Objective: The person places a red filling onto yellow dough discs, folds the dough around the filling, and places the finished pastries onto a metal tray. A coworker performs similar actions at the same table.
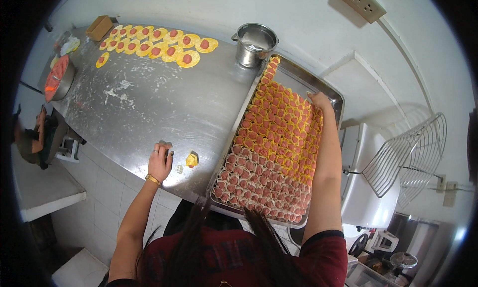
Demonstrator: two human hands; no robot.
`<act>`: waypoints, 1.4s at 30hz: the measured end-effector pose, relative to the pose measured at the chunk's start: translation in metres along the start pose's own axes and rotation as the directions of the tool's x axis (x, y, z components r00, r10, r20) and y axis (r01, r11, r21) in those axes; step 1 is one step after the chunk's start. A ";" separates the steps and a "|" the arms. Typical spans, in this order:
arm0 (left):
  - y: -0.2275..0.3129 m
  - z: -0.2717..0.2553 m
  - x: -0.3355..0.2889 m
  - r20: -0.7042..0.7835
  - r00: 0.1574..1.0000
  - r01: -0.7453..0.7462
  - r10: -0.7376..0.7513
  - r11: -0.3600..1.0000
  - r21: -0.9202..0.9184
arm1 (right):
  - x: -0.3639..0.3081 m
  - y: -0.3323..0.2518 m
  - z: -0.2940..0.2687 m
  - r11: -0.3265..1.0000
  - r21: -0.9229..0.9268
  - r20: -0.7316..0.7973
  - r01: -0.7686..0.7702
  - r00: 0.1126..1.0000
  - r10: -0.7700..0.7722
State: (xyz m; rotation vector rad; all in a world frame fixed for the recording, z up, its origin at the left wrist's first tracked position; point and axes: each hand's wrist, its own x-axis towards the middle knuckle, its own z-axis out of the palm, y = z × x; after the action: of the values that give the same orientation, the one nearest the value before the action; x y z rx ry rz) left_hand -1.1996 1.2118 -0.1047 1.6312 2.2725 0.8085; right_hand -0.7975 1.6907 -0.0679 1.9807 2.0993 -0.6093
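Note:
My left hand rests on the steel table near its front edge, fingers loosely bent and thumb apart, with nothing visible in it. Just right of it sits a single yellow-wrapped dumpling with meat filling. My right hand reaches over the far right of a large metal tray, at the end of the dumpling rows. Its fingers are pinched together; what they hold, if anything, is hidden. Tight rows of open-topped dumplings fill most of the tray: yellow-wrapped ones farther away, pale-wrapped ones nearer me.
Flat yellow wrappers topped with meat lie along the table's back left. A bowl of pink filling stands at the left end, near a small brown box. A metal pot stands behind the tray. Another person sits at far left.

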 end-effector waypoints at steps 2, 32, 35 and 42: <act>0.000 0.001 0.000 -0.005 1.000 -0.001 0.001 1.000 0.000 | -0.002 0.004 -0.005 0.998 0.058 0.085 -0.017 0.996 0.012; 0.002 0.008 -0.002 -0.027 0.999 -0.017 0.018 0.999 0.038 | -0.009 0.053 -0.010 0.998 -0.040 0.032 -0.048 0.998 0.050; 0.003 0.009 -0.002 -0.037 0.999 -0.021 0.022 1.000 0.019 | -0.008 0.054 -0.012 0.997 0.062 0.079 -0.052 0.996 0.047; 0.008 0.009 -0.001 -0.033 0.999 -0.013 0.013 1.000 0.018 | 0.001 0.086 -0.006 0.980 0.199 -0.060 -0.013 0.998 0.025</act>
State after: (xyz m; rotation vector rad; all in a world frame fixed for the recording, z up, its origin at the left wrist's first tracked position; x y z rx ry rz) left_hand -1.1888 1.2150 -0.1078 1.6538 2.2997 0.8265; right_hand -0.7122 1.6962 -0.0775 2.1482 2.1266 -0.7926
